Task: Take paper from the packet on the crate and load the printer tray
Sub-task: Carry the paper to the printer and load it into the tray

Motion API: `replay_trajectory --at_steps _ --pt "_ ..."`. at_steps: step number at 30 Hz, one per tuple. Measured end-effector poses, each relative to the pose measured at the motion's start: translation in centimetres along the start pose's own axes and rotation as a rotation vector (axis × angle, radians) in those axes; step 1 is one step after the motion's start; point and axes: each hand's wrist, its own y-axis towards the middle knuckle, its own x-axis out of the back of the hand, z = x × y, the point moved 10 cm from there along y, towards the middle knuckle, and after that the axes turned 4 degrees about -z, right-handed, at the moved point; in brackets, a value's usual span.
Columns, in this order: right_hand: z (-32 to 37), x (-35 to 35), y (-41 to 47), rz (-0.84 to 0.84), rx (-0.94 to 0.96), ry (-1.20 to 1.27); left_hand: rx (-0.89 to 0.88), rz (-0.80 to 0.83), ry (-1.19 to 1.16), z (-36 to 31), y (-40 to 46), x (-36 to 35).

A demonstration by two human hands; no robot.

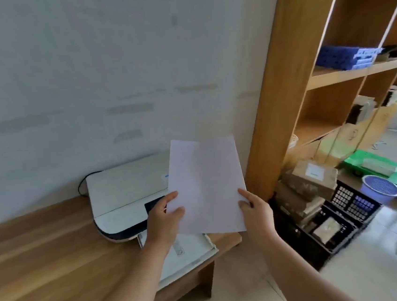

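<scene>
Paper, a thin white stack, was up in front of me, pinched at its lower edge by both hands: left hand clamped on the left side w/ thumb on the face, right hand clamped on the right side, fingers behind. It hung over the white printer on the wooden desk, w/ the pulled-out printer tray directly below and partly hidden by my left forearm. Risks as I judged them: sheets looked a bit fanned, top corners not lined up, so unless squared first they could go in skewed and jam; the stack was floppy & held only at the bottom, so it might curl or slip on the way down; the tray stuck out past the desk edge, so pressing hard could tip or unseat it; a corner could catch on the tray's guide. Black crate sat on the floor to my right w/ brown-wrapped packets on top, well apart from the desk. One packet had a white label, text too small & blurry to read. No brand legible on the printer; its dark panel showed nothing I could make out.
</scene>
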Motion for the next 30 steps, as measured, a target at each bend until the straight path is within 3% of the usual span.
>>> replay_trajectory --at_steps 6,14,30 --pt "0.0 -5.3 2.0 0.283 0.053 -0.052 0.053 -0.268 0.053 1.1 -2.4 3.8" --pt "-1.2 -11.0 1.1 0.517 0.031 -0.086 0.124 -0.437 0.126 3.0 -5.5 7.3" --pt "-2.8 -14.2 3.7 0.507 -0.007 -0.195 0.216 -0.409 0.046 8.2 -1.3 7.6"
